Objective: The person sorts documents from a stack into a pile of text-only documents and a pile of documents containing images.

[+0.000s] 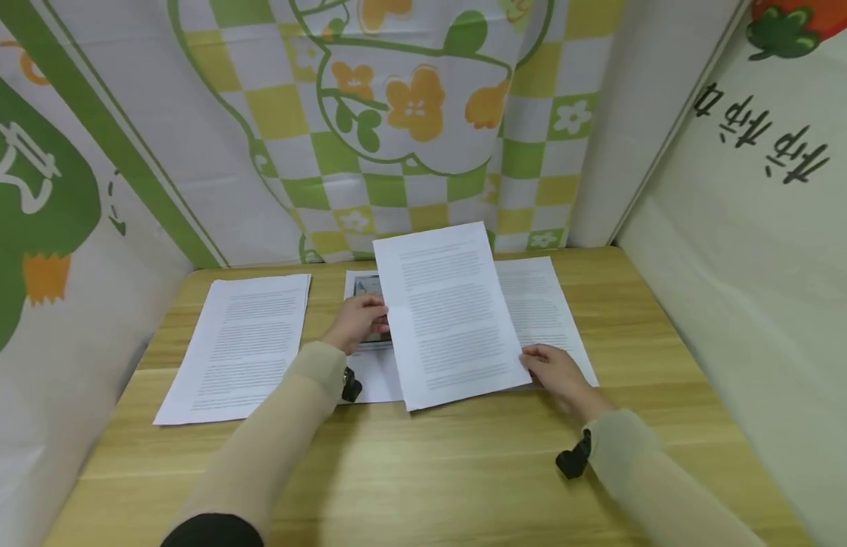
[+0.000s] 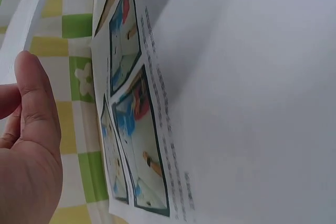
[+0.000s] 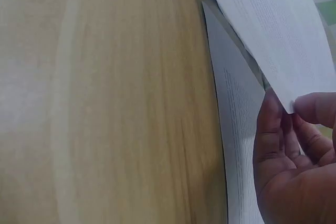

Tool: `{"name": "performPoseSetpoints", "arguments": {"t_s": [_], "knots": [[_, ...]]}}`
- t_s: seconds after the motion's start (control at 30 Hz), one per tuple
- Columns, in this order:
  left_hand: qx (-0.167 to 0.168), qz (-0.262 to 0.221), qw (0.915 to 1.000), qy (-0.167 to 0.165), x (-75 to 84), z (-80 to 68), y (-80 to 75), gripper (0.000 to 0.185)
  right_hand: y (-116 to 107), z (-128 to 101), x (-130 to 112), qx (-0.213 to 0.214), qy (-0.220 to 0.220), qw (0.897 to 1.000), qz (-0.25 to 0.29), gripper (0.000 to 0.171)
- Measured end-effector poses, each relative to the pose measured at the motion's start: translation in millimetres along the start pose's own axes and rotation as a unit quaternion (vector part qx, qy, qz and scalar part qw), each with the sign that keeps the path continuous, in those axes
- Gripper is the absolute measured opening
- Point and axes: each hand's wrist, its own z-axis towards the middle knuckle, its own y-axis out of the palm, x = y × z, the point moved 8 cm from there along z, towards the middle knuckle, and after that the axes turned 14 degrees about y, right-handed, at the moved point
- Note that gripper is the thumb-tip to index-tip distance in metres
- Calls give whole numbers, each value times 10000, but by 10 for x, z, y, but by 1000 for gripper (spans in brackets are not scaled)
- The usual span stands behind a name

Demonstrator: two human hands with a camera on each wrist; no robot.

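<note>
A printed sheet of paper (image 1: 450, 315) is held up, tilted, over the middle of the table. My left hand (image 1: 358, 323) pinches its left edge between thumb and fingers, which also shows in the left wrist view. Its lower right corner is pinched by my right hand (image 1: 556, 372); the right wrist view shows thumb and fingers (image 3: 270, 124) on that corner. Beneath it lies a page with colour pictures (image 2: 139, 135), partly covered. Another text page (image 1: 542, 304) lies to the right, its left part hidden behind the raised sheet.
At the left of the wooden table (image 1: 464, 471) lies a stack of printed pages (image 1: 252, 349). A checked, patterned curtain (image 1: 416, 190) hangs behind the back edge, and white printed walls stand on both sides. Each wrist wears a small black device (image 1: 573, 456).
</note>
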Motion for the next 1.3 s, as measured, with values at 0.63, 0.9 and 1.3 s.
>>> {"name": "performPoseSetpoints", "arguments": {"t_s": [0.63, 0.9, 1.3], "knots": [[-455, 411, 9978, -258, -62, 374, 816, 22, -691, -174, 266, 438, -63, 9989, 172, 35], [-619, 63, 9971, -434, -185, 449, 1209, 21, -911, -195, 502, 742, 174, 9967, 278, 38], [-438, 479, 9970, -434, -231, 543, 1380, 17, -1045, -95, 502, 766, 209, 9968, 57, 41]]}}
